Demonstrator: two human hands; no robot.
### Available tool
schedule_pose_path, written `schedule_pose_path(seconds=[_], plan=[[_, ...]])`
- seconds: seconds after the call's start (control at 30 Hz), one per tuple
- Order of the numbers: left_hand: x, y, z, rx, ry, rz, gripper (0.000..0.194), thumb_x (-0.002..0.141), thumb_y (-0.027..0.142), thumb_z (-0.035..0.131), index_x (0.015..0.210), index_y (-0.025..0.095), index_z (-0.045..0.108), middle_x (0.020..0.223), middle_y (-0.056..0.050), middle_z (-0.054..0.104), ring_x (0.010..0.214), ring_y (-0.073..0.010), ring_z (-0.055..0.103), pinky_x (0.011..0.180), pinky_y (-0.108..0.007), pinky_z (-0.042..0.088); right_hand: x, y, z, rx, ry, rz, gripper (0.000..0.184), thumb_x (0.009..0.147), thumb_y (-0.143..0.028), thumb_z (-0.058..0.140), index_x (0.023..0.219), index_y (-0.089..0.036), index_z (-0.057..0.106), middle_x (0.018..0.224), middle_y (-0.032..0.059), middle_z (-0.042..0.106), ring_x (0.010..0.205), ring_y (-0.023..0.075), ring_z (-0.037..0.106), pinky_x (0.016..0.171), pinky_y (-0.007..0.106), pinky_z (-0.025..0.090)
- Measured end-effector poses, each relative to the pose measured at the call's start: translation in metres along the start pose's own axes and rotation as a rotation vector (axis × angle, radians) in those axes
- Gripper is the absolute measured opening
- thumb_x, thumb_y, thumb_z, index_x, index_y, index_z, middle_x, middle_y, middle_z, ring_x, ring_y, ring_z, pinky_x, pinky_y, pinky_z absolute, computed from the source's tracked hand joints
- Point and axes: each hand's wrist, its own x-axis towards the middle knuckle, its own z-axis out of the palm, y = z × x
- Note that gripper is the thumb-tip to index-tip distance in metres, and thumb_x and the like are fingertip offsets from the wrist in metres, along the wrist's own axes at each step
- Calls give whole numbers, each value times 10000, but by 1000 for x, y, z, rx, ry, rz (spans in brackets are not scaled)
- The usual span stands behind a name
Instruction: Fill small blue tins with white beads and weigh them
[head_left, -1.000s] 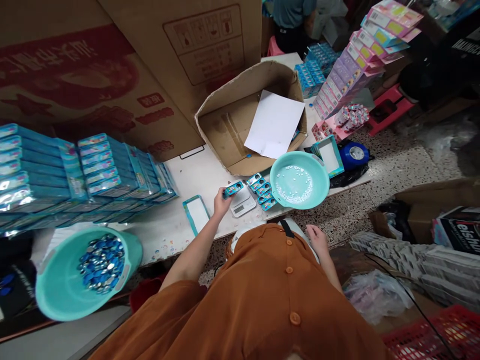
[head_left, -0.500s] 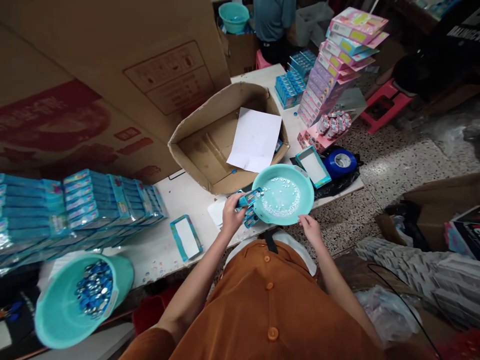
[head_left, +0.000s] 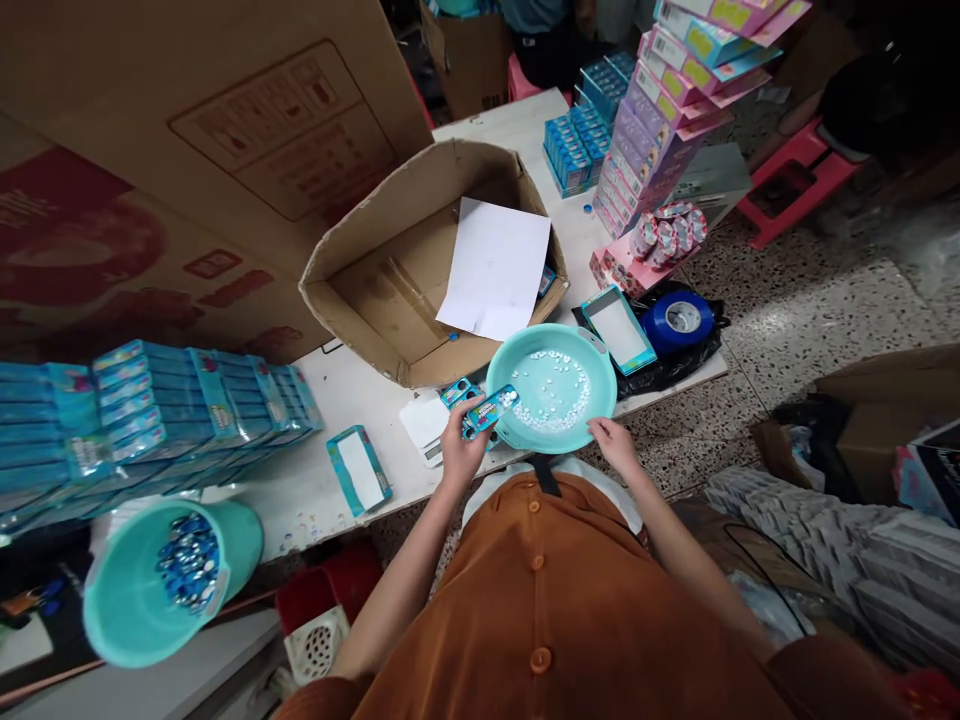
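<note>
My left hand (head_left: 459, 446) is closed round a small blue tin (head_left: 489, 409), holding it at the left rim of a teal basin (head_left: 592, 358) that holds several small white pellets. My right hand (head_left: 612, 441) rests at the basin's near right rim, fingers curled on the edge. More small blue tins (head_left: 457, 391) lie on the white table (head_left: 345, 380) beside a small white scale (head_left: 425, 424), partly hidden by my left hand.
An open cardboard box (head_left: 375, 270) with a white sheet (head_left: 496, 266) stands behind the basin. Stacks of blue packs (head_left: 150, 410) lie left, pink and purple boxes (head_left: 660, 110) right. A teal bucket (head_left: 135, 590) of blue pieces sits low left. A blue tape roll (head_left: 681, 318) lies right.
My left hand carried the blue tin from the scale over to the basin's rim. My right hand rose from my lap to the basin's near edge. The view shifted.
</note>
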Motion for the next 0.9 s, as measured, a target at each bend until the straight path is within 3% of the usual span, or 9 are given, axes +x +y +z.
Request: schedule_pose_path(seconds=[0.13,0.23,0.37,0.53,0.67,0.8,0.9], plan=[[-6,1,11,27,-17,-93,381,754,384,663,1080,214,564,1020,-46,660,921,-201,624,822,-309,487,10,-6,-8,-43,-29,-35,397,822,-516,433,858,-218,692,826,63,720,768,229,634,733,311,458],[-11,-1,18,70,-19,-132,389,752,397,655,1084,219,562,1048,-49,658,959,-213,620,846,-323,484,18,-11,-13,-58,-17,-78,397,824,-511,434,866,-214,695,834,64,721,777,228,630,722,307,452],[-18,4,16,51,-11,-161,391,747,411,657,1079,233,551,1012,-41,659,929,-208,628,832,-325,493,24,-12,-15,-64,-8,-76,384,825,-503,433,858,-221,692,818,56,719,765,222,630,709,302,449],[-23,5,4,-141,141,-198,458,721,407,692,1090,229,487,1025,-52,631,920,-185,630,835,-315,504,20,-9,-12,-67,-16,-80,388,827,-502,432,846,-214,692,818,62,716,759,225,628,715,304,440],[-24,-22,-19,-217,291,-283,476,689,406,722,1047,217,473,966,-38,625,894,-176,630,843,-324,509,15,-8,-8,-37,-19,-56,390,819,-508,439,864,-213,689,832,64,721,781,230,636,742,315,449],[-28,-71,-52,-212,394,-414,525,643,423,743,1037,197,479,950,-47,634,862,-177,635,826,-327,519,8,-13,-1,-11,3,-42,392,809,-504,455,867,-193,689,835,76,721,788,231,641,753,319,456],[-29,-110,-73,-100,409,-477,537,593,431,764,998,184,513,913,-38,637,845,-181,631,810,-324,517,0,-18,5,-10,15,-37,405,809,-516,456,855,-185,685,824,84,721,787,234,642,753,320,454]])
